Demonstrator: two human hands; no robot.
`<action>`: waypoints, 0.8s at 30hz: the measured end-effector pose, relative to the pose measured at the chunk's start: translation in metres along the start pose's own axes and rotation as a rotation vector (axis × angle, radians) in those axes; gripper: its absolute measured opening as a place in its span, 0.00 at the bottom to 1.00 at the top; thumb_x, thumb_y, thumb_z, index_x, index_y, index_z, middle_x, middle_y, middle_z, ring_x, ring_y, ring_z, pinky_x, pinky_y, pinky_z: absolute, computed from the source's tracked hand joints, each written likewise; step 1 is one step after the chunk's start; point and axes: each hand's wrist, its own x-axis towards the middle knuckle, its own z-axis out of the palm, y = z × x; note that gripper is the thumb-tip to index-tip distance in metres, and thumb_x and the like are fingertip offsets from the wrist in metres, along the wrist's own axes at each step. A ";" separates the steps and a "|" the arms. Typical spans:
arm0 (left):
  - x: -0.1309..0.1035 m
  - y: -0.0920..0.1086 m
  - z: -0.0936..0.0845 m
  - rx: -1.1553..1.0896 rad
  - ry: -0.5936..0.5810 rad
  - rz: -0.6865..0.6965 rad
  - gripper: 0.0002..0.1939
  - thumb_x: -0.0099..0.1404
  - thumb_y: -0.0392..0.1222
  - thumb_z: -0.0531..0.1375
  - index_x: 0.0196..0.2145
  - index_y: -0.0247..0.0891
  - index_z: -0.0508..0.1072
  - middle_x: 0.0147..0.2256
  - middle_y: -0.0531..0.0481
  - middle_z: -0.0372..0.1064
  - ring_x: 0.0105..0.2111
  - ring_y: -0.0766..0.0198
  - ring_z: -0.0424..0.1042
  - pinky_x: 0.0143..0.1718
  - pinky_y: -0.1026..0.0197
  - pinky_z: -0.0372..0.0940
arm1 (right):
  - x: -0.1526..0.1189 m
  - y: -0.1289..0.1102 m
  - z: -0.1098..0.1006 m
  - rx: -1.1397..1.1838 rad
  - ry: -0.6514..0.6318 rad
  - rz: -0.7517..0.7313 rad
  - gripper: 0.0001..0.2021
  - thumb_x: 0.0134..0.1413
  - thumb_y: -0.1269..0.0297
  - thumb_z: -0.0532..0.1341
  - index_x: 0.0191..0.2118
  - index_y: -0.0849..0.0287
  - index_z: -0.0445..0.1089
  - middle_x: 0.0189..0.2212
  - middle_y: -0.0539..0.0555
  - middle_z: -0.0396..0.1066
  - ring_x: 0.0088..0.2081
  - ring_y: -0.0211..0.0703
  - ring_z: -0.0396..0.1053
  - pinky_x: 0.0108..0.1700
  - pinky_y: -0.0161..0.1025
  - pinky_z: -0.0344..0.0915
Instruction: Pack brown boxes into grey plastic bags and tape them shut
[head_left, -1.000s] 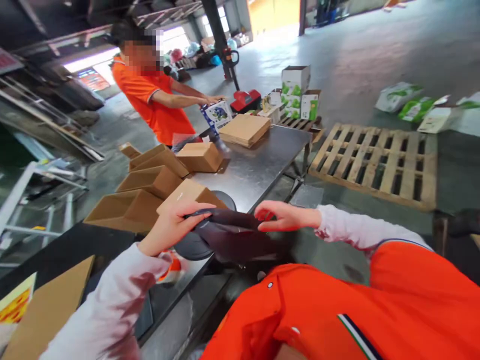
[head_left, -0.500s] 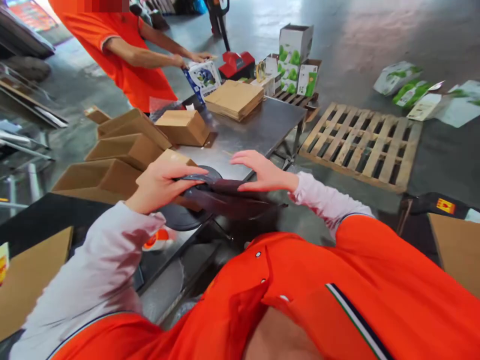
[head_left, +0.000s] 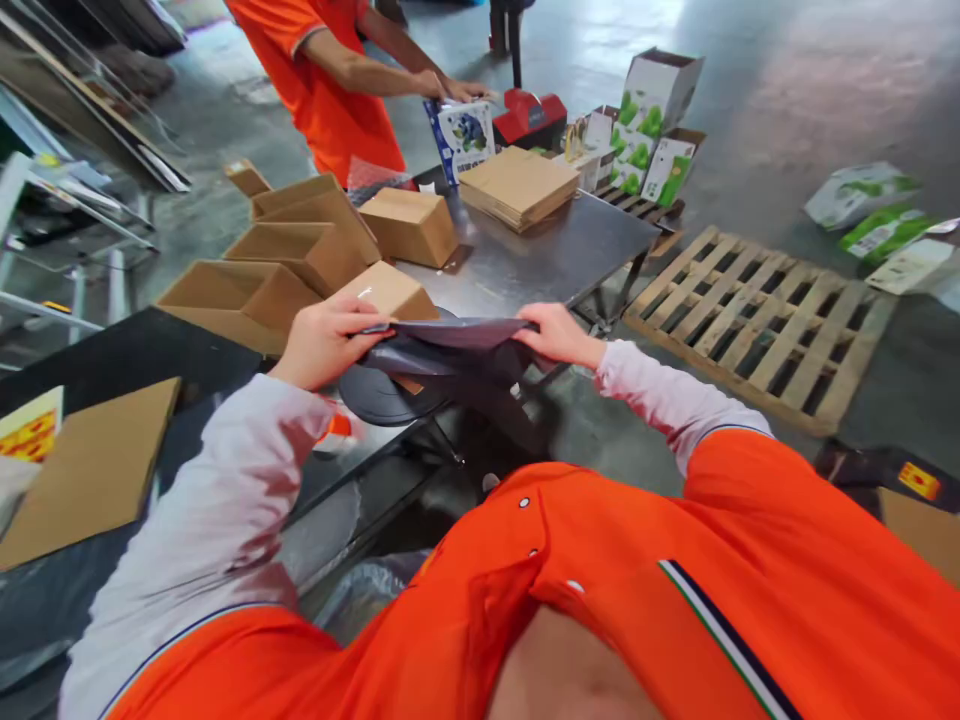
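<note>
Between my two hands stretches a dark plastic bag [head_left: 457, 350], its upper edge pulled fairly straight. My left hand [head_left: 330, 340] pinches one end, fingers closed on it. At the other end my right hand [head_left: 559, 335] is closed on the bag's edge. Below and behind the bag, a round black disc-like thing [head_left: 382, 398] shows in part. Just past my left hand lies a closed cardboard box [head_left: 394, 288] on the metal table [head_left: 517, 275]. A white bottle-like thing with an orange part [head_left: 337, 430] sits beneath my left wrist, partly covered.
Open cardboard boxes [head_left: 232, 295] stand at the left, with another brown box [head_left: 412, 225] and flat cardboard [head_left: 517, 185] farther along the table. A co-worker [head_left: 322, 80] holds a blue-and-white printed box [head_left: 465, 140]. A wooden pallet [head_left: 757, 325] lies on the floor at right.
My right hand has gone from spread fingers to gripping the bag's edge. The bag, bunched before, is now drawn out between both hands. The view has swung left.
</note>
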 end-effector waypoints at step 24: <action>-0.043 0.058 -0.012 0.424 -0.520 -0.049 0.20 0.68 0.50 0.63 0.53 0.46 0.86 0.43 0.43 0.76 0.36 0.55 0.76 0.27 0.60 0.54 | -0.023 -0.057 -0.067 -0.530 -0.506 -0.868 0.12 0.73 0.72 0.54 0.45 0.59 0.77 0.42 0.58 0.77 0.46 0.45 0.71 0.50 0.41 0.66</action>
